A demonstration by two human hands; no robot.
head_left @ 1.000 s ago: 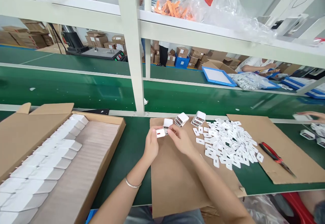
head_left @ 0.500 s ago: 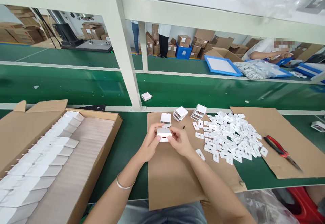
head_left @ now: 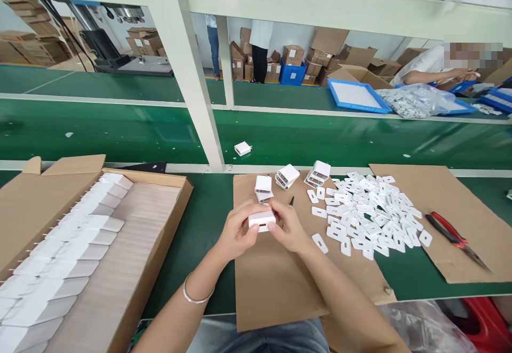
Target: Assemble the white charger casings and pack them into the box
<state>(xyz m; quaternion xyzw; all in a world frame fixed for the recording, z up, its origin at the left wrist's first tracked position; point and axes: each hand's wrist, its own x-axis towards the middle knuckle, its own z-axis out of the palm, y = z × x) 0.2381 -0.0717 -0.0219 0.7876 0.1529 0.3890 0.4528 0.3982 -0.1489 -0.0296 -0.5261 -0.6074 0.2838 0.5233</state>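
Between both hands is a white USB charger (head_left: 262, 219), its slotted end turned toward me. My left hand (head_left: 239, 230) grips its left side, thumb on the front edge and fingers over the top. On the right side, my right hand (head_left: 288, 227) pinches it with thumb and fingers. Just beyond my hands stand stacked white charger housings (head_left: 263, 184), with a second group (head_left: 287, 176) and a third group (head_left: 319, 173) farther right. Many small white slotted end plates (head_left: 372, 214) lie in a loose pile to the right of my right hand.
An open carton (head_left: 150, 246) with rows of white chargers (head_left: 60, 251) stands at left. Red-handled pliers (head_left: 456, 238) lie on cardboard at right. One charger (head_left: 242, 149) rests on the green belt beyond the white frame post (head_left: 196, 91). A co-worker (head_left: 432, 67) sits across the line.
Both hands still hold the charger, now slightly lower and tilted a little. My left fingers have curled farther over its top. The view has shifted slightly.
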